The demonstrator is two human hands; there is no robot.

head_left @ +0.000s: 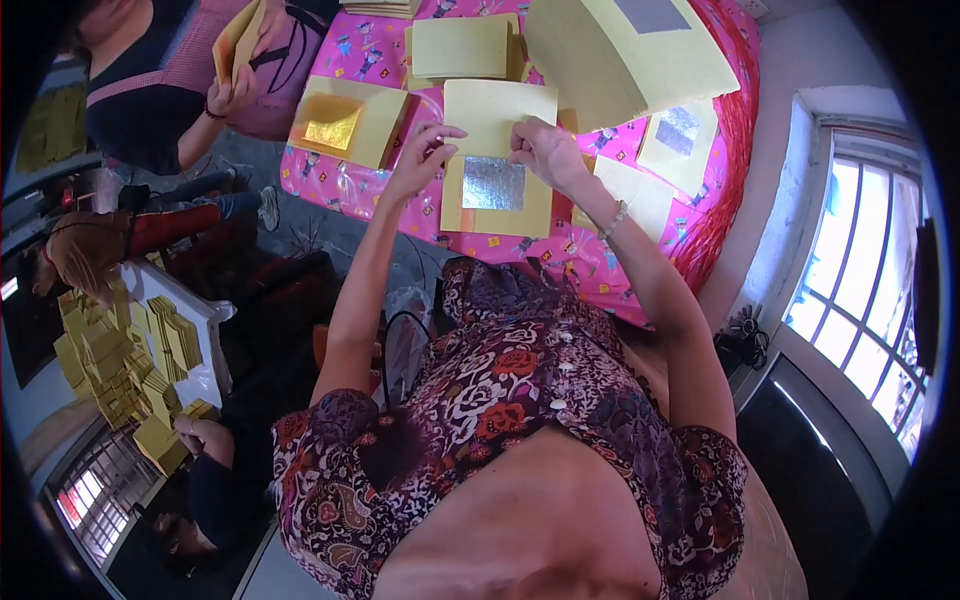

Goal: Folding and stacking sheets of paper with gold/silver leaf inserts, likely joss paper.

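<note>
In front of me lies a yellow joss paper sheet with a silver foil square (pixel 493 184). A plain yellow paper sheet (pixel 497 108) extends from its far edge. My left hand (pixel 428 160) is beside the left edge of these papers, thumb and fingers apart, holding nothing visible. Over the right side, my right hand (pixel 545 152) has its fingers curled into a pinch on the plain sheet near where the two papers meet; the fingertips are partly hidden. A bracelet (pixel 614 220) circles my right wrist.
Gold-foil joss paper (pixel 335 122) sits left on the pink patterned table cover (pixel 440 222). A thick yellow stack (pixel 632 62) stands far right, beside red plastic strands (pixel 735 150). At far left, a co-worker holds yellow paper (pixel 236 42). Another table (pixel 205 345) bears several yellow bundles.
</note>
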